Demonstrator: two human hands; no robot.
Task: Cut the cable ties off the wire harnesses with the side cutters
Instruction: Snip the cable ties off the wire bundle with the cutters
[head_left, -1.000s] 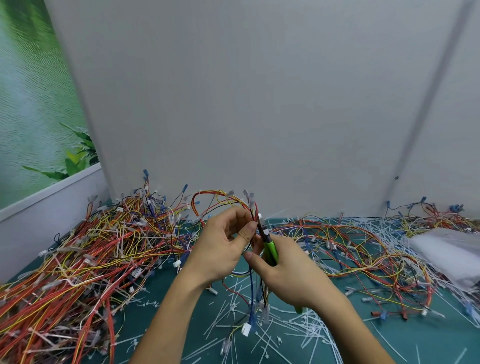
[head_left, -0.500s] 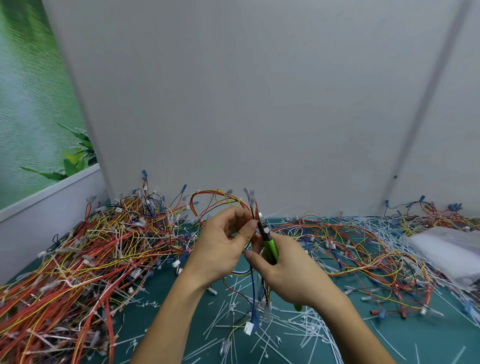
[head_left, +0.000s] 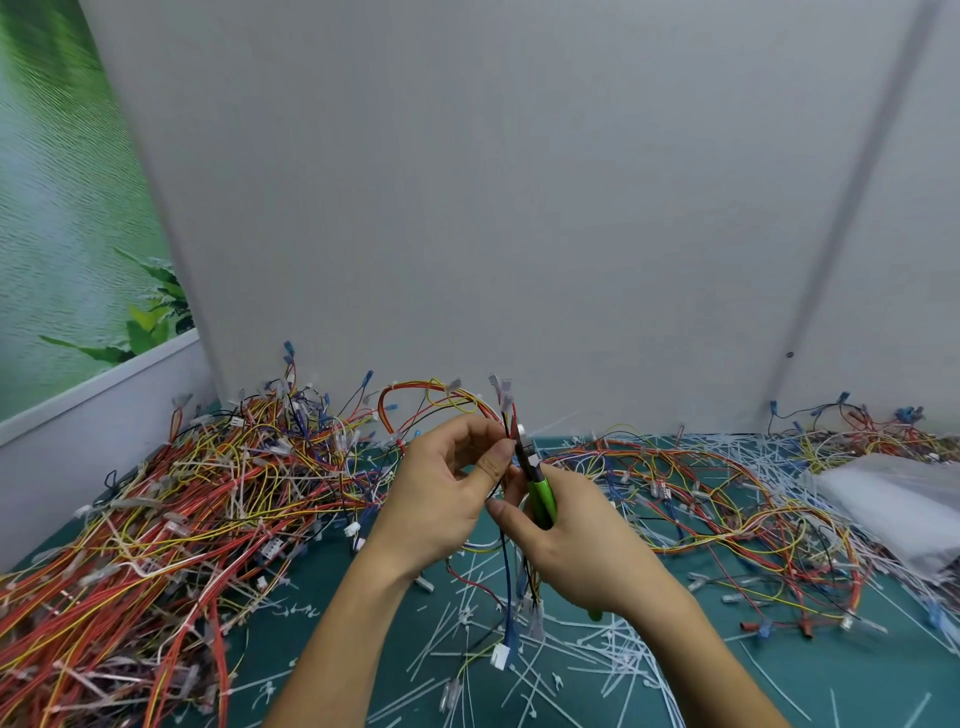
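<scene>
Your left hand (head_left: 441, 499) and right hand (head_left: 576, 540) are bare. Left forearm (head_left: 332, 649) and right forearm (head_left: 691, 654) are bare too, right down to the bottom edge of the view. Thumbnails are short, plain and trimmed close. Fingers are slender.

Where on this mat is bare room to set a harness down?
Mostly bare: the mat strip between the left harness pile and the left forearm, and the near-right corner. Cut ties litter the middle; harnesses crowd both sides.

Green-handled side cutters (head_left: 540, 496) stand upright against a raised multicoloured wire harness (head_left: 511, 551).
</scene>
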